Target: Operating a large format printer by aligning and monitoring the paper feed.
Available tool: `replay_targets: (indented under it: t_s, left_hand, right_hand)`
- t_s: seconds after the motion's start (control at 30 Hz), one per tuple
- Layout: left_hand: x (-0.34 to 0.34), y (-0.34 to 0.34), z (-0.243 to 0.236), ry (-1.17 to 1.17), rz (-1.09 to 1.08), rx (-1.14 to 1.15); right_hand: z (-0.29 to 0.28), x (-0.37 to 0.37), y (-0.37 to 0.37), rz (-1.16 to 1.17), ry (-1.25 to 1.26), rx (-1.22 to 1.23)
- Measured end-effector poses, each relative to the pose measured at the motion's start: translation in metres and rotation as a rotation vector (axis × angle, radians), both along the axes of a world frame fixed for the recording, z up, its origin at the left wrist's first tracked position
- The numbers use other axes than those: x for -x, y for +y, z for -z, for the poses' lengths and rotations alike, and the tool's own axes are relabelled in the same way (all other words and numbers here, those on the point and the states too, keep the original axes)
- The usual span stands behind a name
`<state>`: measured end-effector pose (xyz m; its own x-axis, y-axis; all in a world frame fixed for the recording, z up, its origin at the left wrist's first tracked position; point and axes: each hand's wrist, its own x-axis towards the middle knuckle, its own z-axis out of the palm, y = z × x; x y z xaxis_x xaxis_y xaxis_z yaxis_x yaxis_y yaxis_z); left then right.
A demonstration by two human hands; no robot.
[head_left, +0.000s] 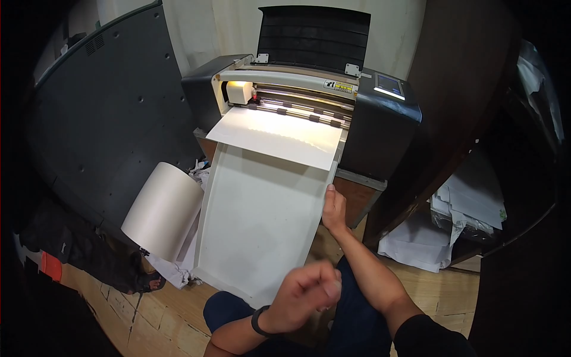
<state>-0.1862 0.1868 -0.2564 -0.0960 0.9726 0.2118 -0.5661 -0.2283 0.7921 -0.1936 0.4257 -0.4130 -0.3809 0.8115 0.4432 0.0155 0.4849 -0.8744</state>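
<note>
A pale grey tray (pixel 256 220) slopes down toward me from the front of a cutting plotter (pixel 380 113). My right hand (pixel 334 208) grips its right edge, with the thumb on top. Over the tray's near right corner hovers my left hand (pixel 304 294), fingers curled in and slightly blurred; no object shows in it. A dark band (pixel 259 321) circles that wrist. From the plotter's rollers a white sheet (pixel 276 140) sticks out above the tray's far end. The white cutting carriage (pixel 239 92) sits at the left of the lit rail, under a raised black lid (pixel 314 33).
A large white paper roll (pixel 163 211) stands left of the tray, with crumpled paper beside it. Behind that rises a dark grey panel (pixel 113 101). At right, a dark cabinet (pixel 458 77) and stacked white papers (pixel 470 199). A person's sandalled foot (pixel 153 282) shows at lower left.
</note>
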Motion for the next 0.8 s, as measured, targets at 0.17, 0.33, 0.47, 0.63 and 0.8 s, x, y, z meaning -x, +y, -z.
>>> replay_targets:
  t_s: [0.17, 0.33, 0.47, 0.63, 0.8]
  left_hand:
    - [-0.025, -0.016, -0.03, 0.889, -0.254, -0.693]
    - [-0.001, -0.056, -0.063, 1.123, -0.167, -0.914]
    - [0.015, -0.064, -0.072, 1.192, -0.493, -0.928]
    - [0.017, -0.076, -0.072, 1.21, -0.795, -0.85]
    - [0.02, -0.074, -0.069, 1.144, -0.871, -0.833]
  right_hand:
    - [0.003, 0.001, 0.0, -0.009, 0.029, 0.027]
    - [-0.002, -0.003, 0.002, -0.005, 0.02, 0.016]
    - [-0.005, 0.001, -0.001, -0.017, 0.039, 0.027]
    - [0.006, 0.0, 0.003, 0.001, 0.017, 0.002]
    - [0.018, 0.003, 0.008, -0.005, 0.052, 0.085]
